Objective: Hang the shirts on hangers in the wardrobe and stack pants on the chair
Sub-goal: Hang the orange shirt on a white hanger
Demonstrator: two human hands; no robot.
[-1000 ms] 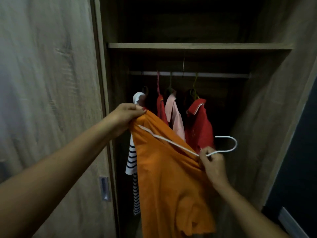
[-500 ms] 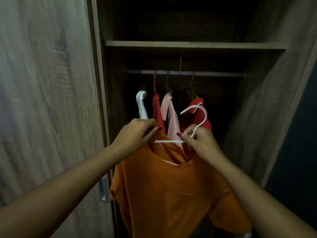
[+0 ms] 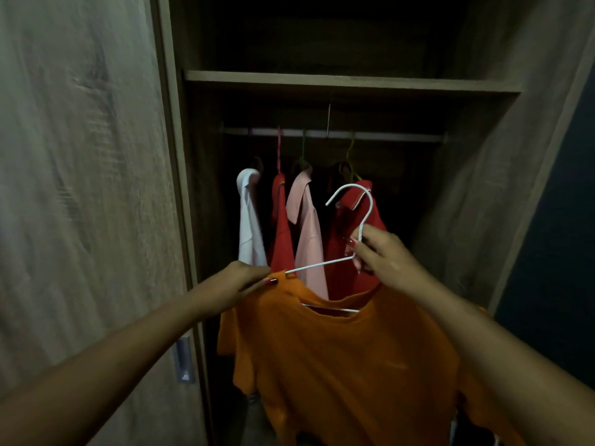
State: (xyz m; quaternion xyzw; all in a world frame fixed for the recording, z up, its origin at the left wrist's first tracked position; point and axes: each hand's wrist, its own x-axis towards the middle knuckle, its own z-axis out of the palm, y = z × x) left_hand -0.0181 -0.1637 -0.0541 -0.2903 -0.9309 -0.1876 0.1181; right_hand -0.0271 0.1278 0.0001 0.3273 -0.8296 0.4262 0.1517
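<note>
Right hand (image 3: 383,255) grips white hanger (image 3: 365,217) neck, left hand (image 3: 238,283) pinches orange T-shirt (image 3: 338,365) shoulder; shirt on hanger before wardrobe rail (image 3: 380,136).

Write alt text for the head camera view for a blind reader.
An orange shirt on a white hanger is held up before an open wardrobe: the right hand grips the hanger below its hook, the left hand pinches the shirt's shoulder. White, red and pink shirts hang on the rail behind.

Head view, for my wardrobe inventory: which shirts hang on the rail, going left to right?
white shirt → red shirt → pink shirt → red polo with white-trimmed collar
</note>
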